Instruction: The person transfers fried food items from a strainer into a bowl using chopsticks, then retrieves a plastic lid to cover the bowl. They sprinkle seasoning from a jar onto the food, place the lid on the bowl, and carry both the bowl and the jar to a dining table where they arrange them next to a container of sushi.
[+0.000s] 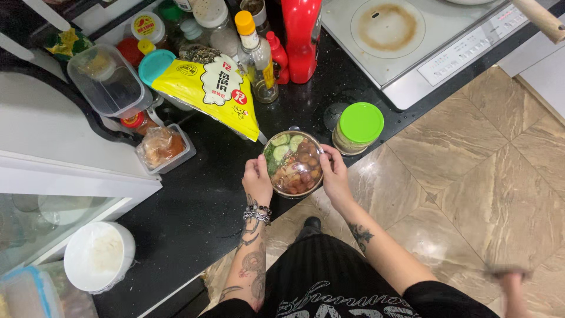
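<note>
Head view showed both hands closed around a clear lidded bowl (292, 164) of cucumber slices and brown pieces — the left hand (257, 179) had its grip curled on the bowl's left rim, the right hand (335, 174) clasped the right rim. The bowl sat at the front edge of the black tabletop (194, 206). Just beside it on the right stood a jar with a green lid (358, 126); behind it lay a yellow packet (215, 88) — near a red sauce bottle (301, 38). A white induction hob (412, 41) sat further back.
</note>
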Demonstrator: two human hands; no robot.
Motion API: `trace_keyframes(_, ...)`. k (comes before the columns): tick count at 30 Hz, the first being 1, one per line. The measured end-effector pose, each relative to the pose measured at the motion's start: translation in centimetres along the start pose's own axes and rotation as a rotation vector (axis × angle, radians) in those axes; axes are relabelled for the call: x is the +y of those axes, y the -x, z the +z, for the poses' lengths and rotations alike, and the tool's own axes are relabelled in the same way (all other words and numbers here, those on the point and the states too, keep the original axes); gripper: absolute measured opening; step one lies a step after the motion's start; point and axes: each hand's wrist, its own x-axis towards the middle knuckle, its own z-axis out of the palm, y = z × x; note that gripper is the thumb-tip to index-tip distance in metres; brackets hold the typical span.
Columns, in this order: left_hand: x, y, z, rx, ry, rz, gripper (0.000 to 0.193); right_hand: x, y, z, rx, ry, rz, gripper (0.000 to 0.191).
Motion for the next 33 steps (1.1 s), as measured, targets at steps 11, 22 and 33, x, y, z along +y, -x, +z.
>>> trace_keyframes(11,0.8,-2.6,-0.6,-0.434,0.635,0.040,0.032,-2.6,-3.9,0.6,-0.081,-0.291,0.330,0.050)
trace_keyframes(22,1.7,-2.6,1.7,-0.320,0.600,0.022,0.032,-4.3,-4.3,1.6,-0.090,-0.206,0.460,0.039)
trace_keyframes(33,1.4,-3.1,2.1,-0.394,0.554,-0.104,0.037,-2.8,-5.6,1.4,-0.003,0.246,0.056,0.029)
